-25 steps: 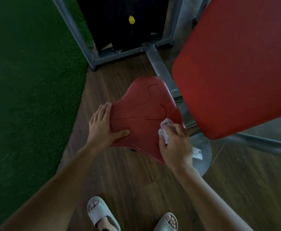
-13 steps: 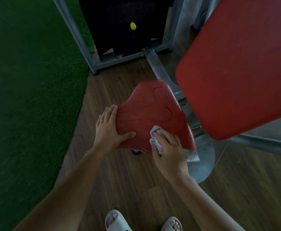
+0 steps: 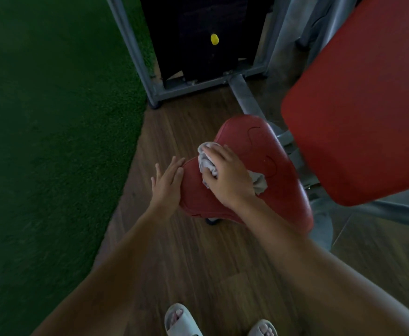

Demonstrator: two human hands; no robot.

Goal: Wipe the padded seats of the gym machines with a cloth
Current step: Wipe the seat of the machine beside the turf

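Swept leftward since the earlier frames, from the near right edge of the red padded seat [image 3: 273, 190] over to its left flank, with the right hand [image 3: 230, 178] and the crumpled grey cloth [image 3: 207, 162] under it. Grips the cloth with curled fingers [image 3: 216, 151], pressing it onto the vinyl; bunched up past the fingertips at the far left, trailing out from beneath the heel of the palm on the right. Braces the seat's left edge with the left hand [image 3: 167, 187], fingers [image 3: 175, 166] straight and together, laid flat against the side, holding nothing; thumb, earlier on top of the pad, now out of sight. Just right of the seat and higher, touching or not impossible to tell: large red back pad [image 3: 358, 105]. Beyond, grey steel frame [image 3: 135, 57] around a black weight stack [image 3: 193, 25] with a yellow pin [image 3: 214, 39]. Underfoot, wood-plank floor [image 3: 198, 263], green turf [image 3: 53, 117] to the left, pale sandals [image 3: 181, 321] at the bottom edge.
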